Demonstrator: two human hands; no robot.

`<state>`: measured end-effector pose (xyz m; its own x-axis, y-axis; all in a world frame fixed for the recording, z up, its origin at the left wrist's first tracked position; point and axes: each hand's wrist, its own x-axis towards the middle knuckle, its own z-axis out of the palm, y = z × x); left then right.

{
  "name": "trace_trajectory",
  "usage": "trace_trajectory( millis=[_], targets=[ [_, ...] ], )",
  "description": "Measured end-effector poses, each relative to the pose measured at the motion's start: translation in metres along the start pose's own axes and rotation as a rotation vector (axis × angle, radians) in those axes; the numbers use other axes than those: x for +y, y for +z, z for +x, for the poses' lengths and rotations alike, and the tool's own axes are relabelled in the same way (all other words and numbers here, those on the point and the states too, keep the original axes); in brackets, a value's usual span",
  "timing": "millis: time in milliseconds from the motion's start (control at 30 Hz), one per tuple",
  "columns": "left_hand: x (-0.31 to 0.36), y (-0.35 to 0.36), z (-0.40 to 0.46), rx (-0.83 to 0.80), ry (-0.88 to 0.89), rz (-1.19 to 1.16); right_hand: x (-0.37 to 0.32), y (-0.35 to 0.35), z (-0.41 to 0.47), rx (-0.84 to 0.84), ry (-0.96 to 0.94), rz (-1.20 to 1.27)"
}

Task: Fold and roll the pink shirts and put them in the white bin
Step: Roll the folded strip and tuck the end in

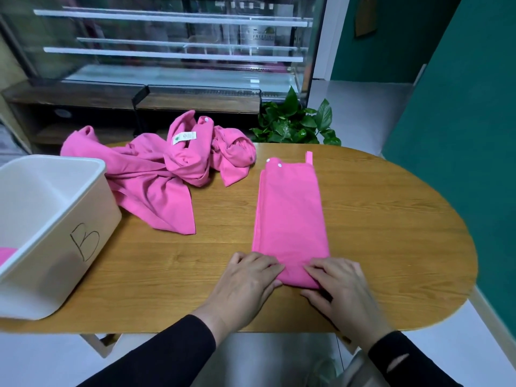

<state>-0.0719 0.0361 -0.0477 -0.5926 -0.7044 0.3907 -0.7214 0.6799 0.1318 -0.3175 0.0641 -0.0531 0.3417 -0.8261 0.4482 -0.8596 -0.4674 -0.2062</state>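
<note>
A pink shirt [290, 213] lies folded into a long narrow strip on the wooden table [391, 219], its near end turned up into the start of a roll. My left hand [248, 280] pinches the roll's left end and my right hand [340, 289] pinches its right end, thumbs under the fold. A heap of loose pink shirts [167, 174] lies at the table's back left. The white bin [55, 247], marked "B", stands at the left edge, with a bit of pink cloth [7, 254] showing inside.
A potted green plant [296, 121] stands behind the table's far edge. A glass display case [167, 51] fills the background. A teal wall [460, 135] runs along the right. Bare tabletop lies between the strip and the bin.
</note>
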Motion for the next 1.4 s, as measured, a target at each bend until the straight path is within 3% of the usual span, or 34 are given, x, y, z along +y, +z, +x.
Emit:
trace_trajectory(
  millis=[233,367,467,733,933,1000,1133,1267,1400],
  targets=[
    [-0.003,-0.001,0.011,0.014,-0.126,-0.181,-0.004,-0.002,0.004,-0.023,0.155,0.051],
    [-0.004,-0.001,0.007,0.036,-0.165,-0.25,-0.006,-0.006,0.006,-0.032,0.144,0.086],
    [-0.009,-0.003,0.002,0.039,-0.206,-0.389,-0.003,-0.008,0.006,-0.022,0.277,0.224],
    [-0.014,0.001,0.011,0.045,-0.376,-0.468,-0.002,-0.014,0.021,-0.003,0.443,0.531],
    [-0.013,0.001,0.017,0.053,-0.54,-0.55,-0.002,-0.013,0.019,0.041,0.386,0.493],
    [-0.012,0.003,0.016,0.105,-0.51,-0.497,-0.001,-0.01,0.022,0.041,0.421,0.491],
    [-0.006,0.004,0.012,0.189,-0.255,-0.198,0.0,-0.006,0.029,0.063,0.497,0.508],
    [-0.003,0.004,0.011,0.042,-0.191,-0.062,-0.004,-0.003,0.031,0.079,0.557,0.427],
    [-0.002,0.005,0.013,0.017,-0.223,-0.046,-0.009,0.0,0.024,0.175,0.321,0.125]
  ],
)
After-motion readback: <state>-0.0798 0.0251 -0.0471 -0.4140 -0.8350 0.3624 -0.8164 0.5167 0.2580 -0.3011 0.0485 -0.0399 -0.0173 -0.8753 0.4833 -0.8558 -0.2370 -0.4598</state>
